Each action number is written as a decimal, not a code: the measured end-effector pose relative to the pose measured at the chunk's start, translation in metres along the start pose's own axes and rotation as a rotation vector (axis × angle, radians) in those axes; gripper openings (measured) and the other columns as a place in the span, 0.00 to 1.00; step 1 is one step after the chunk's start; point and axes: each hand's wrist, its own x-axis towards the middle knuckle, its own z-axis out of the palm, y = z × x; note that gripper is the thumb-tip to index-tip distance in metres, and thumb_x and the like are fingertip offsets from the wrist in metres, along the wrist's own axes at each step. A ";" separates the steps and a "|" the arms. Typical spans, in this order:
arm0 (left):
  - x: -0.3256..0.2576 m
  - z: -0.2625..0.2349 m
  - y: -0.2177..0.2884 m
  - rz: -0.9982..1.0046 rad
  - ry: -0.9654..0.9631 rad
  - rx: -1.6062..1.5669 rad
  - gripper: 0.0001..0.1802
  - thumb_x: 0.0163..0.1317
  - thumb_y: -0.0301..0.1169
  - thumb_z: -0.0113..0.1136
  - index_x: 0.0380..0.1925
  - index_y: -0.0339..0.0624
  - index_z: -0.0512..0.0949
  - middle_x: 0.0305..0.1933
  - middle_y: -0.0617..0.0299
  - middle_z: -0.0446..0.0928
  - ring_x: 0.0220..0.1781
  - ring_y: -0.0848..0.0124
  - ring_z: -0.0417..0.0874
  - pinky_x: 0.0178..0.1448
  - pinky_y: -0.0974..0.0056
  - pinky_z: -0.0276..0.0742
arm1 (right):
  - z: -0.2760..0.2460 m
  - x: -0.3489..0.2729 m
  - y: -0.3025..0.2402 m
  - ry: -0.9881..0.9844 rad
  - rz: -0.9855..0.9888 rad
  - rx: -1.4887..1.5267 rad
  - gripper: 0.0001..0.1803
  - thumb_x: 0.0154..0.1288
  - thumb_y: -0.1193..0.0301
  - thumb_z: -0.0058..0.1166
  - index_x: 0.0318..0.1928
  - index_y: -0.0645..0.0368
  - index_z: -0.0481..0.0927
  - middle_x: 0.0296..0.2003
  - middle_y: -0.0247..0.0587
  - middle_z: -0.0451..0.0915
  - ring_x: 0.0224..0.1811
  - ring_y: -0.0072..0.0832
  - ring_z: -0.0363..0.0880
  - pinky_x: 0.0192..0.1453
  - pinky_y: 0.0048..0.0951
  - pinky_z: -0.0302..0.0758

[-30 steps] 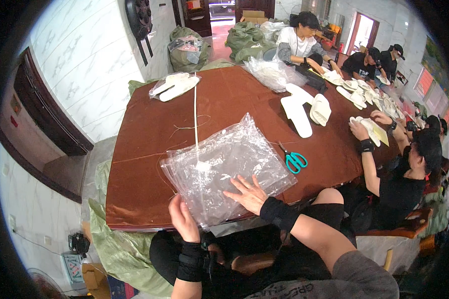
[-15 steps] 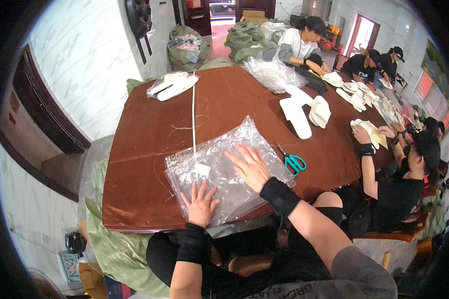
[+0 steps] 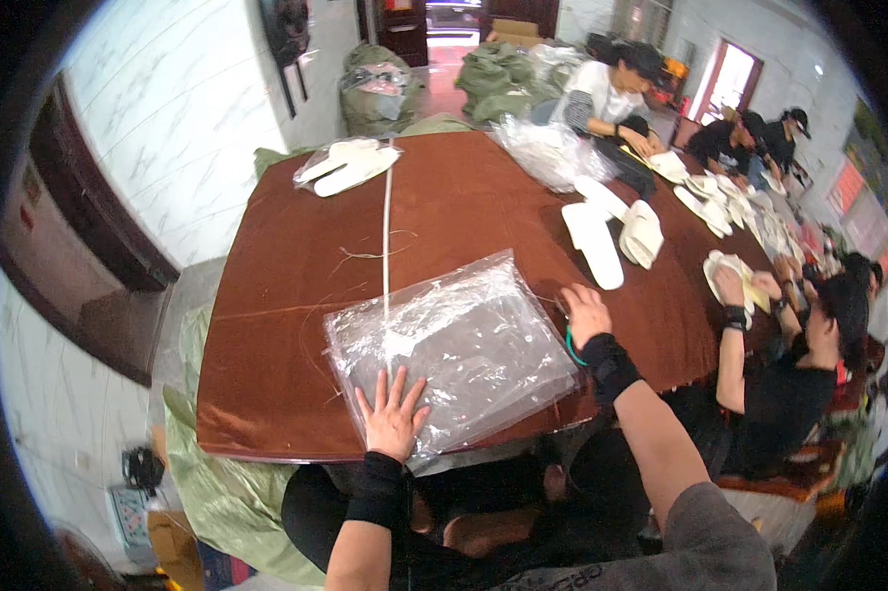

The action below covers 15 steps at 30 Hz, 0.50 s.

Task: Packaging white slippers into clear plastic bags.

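Note:
My left hand (image 3: 392, 419) lies flat, fingers spread, on the near left part of a clear plastic bag (image 3: 464, 340); the bag looks like a stack of several. My right hand (image 3: 587, 313) is just past the bag's right edge, fingers stretched forward and slightly bent, with nothing visible in them. Under it, a teal handle of the scissors (image 3: 572, 348) shows; the rest is mostly hidden. Beyond that hand are white slippers: one sole-like flat slipper (image 3: 592, 244) and another with its strap showing (image 3: 641, 234). A bagged pair of white slippers (image 3: 346, 165) rests at the far left.
A brown cloth covers the table (image 3: 277, 295), with a white strip (image 3: 387, 227) running across it. Crumpled plastic bags (image 3: 552, 153) are heaped at the far edge. Co-workers handle slippers along the right side. Green sacks (image 3: 498, 79) stand behind.
My right hand has lifted off the plastic bag and moved right, over the scissors. My left hand has stayed on the bag, which now lies flatter.

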 end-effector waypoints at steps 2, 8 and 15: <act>0.008 0.000 0.008 0.003 0.002 -0.025 0.28 0.65 0.52 0.49 0.65 0.68 0.65 0.74 0.65 0.55 0.76 0.55 0.49 0.71 0.29 0.39 | 0.013 -0.008 0.052 -0.181 0.067 -0.183 0.20 0.60 0.72 0.43 0.55 0.53 0.74 0.55 0.40 0.73 0.56 0.42 0.71 0.56 0.43 0.72; 0.009 0.004 0.006 0.017 0.024 -0.052 0.28 0.65 0.54 0.47 0.65 0.68 0.65 0.74 0.66 0.55 0.77 0.56 0.48 0.70 0.28 0.39 | 0.039 0.032 0.104 -0.224 0.182 -0.106 0.03 0.63 0.72 0.48 0.34 0.57 0.72 0.26 0.41 0.78 0.29 0.39 0.80 0.32 0.37 0.77; 0.000 0.000 -0.005 -0.010 -0.011 -0.052 0.29 0.65 0.55 0.46 0.65 0.68 0.64 0.75 0.66 0.53 0.77 0.55 0.48 0.70 0.27 0.40 | 0.028 0.160 -0.066 -0.150 0.296 1.122 0.03 0.68 0.75 0.47 0.38 0.54 0.74 0.22 0.34 0.76 0.18 0.19 0.73 0.19 0.22 0.69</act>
